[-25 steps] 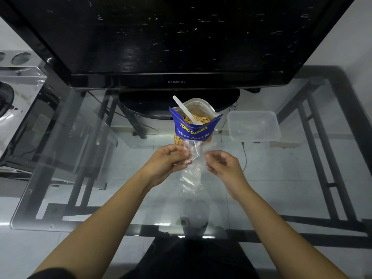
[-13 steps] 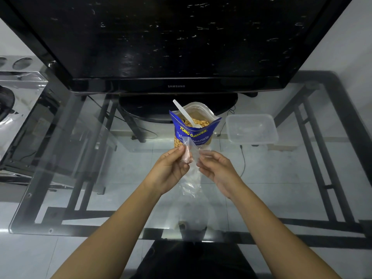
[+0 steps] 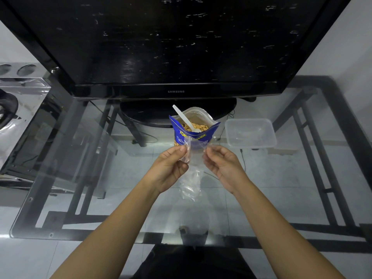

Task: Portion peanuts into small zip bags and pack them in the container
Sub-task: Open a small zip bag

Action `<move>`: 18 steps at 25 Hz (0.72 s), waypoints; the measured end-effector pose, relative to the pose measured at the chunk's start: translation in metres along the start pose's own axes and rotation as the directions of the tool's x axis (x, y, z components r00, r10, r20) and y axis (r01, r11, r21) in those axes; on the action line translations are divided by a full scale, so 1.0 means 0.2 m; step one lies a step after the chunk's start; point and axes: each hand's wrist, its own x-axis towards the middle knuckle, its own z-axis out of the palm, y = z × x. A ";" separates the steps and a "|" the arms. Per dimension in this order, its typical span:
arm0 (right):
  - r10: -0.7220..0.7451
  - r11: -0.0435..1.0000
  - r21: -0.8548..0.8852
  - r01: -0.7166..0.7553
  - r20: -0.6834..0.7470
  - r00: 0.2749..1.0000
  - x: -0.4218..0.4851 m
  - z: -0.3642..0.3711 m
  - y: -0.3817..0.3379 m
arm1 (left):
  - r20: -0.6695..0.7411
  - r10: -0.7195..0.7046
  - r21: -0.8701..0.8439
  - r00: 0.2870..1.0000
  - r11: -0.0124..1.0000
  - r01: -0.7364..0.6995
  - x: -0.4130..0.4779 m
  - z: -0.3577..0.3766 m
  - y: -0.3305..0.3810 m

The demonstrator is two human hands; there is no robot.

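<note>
**Bag mouth pulled wider**

At centre frame the left hand (image 3: 169,168) and the right hand (image 3: 225,168) each pinch one side of the top edge of the small clear plastic zip bag (image 3: 191,178). The bag hangs above the glass bench (image 3: 120,178). Since half a second ago the hands have drawn slightly apart, stretching the mouth between them. Just behind stands the open blue foil peanut pouch (image 3: 201,136), a white plastic spoon (image 3: 184,118) stuck in its nuts. The clear rectangular plastic container (image 3: 251,146) sits right of the pouch, unmoved.
</note>
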 end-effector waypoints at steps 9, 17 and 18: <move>0.035 0.999 -0.033 -0.035 0.005 0.999 -0.01 0.01 0.00 | -0.020 -0.019 -0.010 1.000 1.000 0.019 0.00 0.04 0.00; 0.071 0.991 -0.112 -0.069 0.015 0.997 -0.03 -0.01 -0.10 | 0.118 0.143 0.420 0.983 0.889 -0.180 -0.05 0.01 0.13; 0.051 0.991 -0.129 -0.047 0.025 0.998 -0.03 -0.01 -0.10 | 0.118 0.147 0.430 0.982 0.884 -0.184 -0.05 0.02 0.12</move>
